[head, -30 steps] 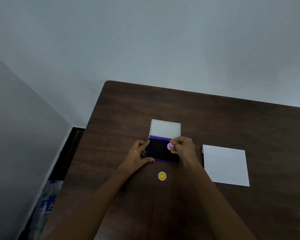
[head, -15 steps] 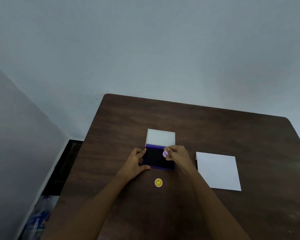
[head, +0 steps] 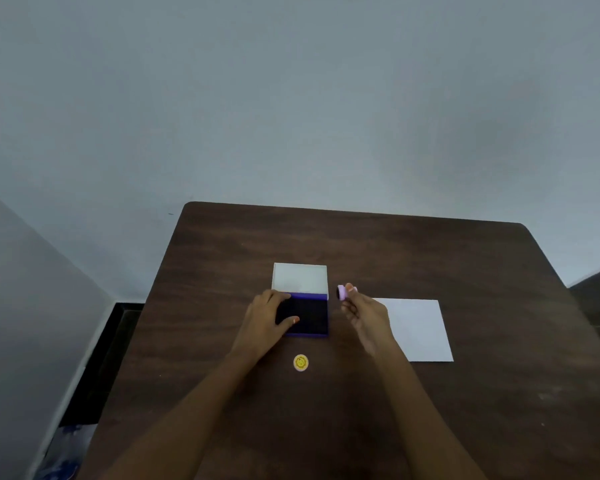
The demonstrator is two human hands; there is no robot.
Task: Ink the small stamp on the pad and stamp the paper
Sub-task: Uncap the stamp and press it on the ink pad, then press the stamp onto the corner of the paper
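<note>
A small pale purple stamp (head: 341, 292) is pinched in the fingertips of my right hand (head: 364, 315), lifted just right of the ink pad with its dark face turned to the left. The open ink pad (head: 310, 317) has a dark pad surface, a purple rim and a white lid (head: 299, 278) folded back behind it. My left hand (head: 265, 318) grips the pad's left side, thumb on the dark surface. The white paper (head: 418, 329) lies flat to the right, partly behind my right hand.
A round yellow smiley cap (head: 300, 362) lies on the dark wooden table (head: 465, 393) in front of the pad. Grey walls stand behind and to the left. Past the table's left edge is a dark gap with a plastic bag (head: 66, 452) on the floor.
My right hand has lifted the stamp off the pad and moved it to the right, tilting its face sideways. My left hand stays on the pad. The camera has tipped upward.
</note>
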